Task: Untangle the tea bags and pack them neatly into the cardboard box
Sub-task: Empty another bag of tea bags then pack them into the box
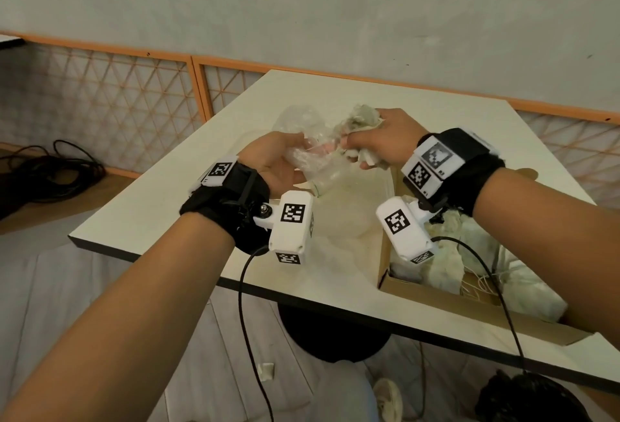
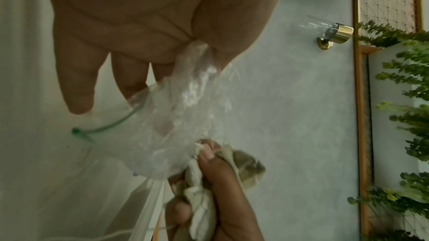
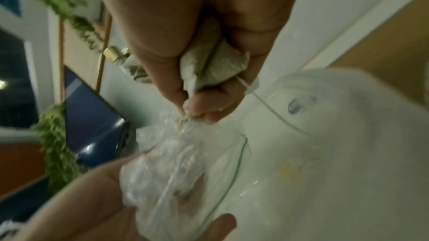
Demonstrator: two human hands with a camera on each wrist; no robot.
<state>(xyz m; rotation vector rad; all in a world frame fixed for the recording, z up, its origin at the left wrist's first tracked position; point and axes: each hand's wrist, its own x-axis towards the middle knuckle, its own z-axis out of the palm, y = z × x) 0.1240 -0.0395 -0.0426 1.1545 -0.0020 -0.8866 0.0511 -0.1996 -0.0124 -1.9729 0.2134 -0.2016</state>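
Both hands are raised above the worktop. The left hand grips a crumpled clear plastic bag, fingers curled round it. The right hand clenches a bunch of tea bags at the bag's mouth; a white string trails from the bunch. The cardboard box sits open at the near right edge of the worktop, below the right wrist, with more tea bags and loose strings inside.
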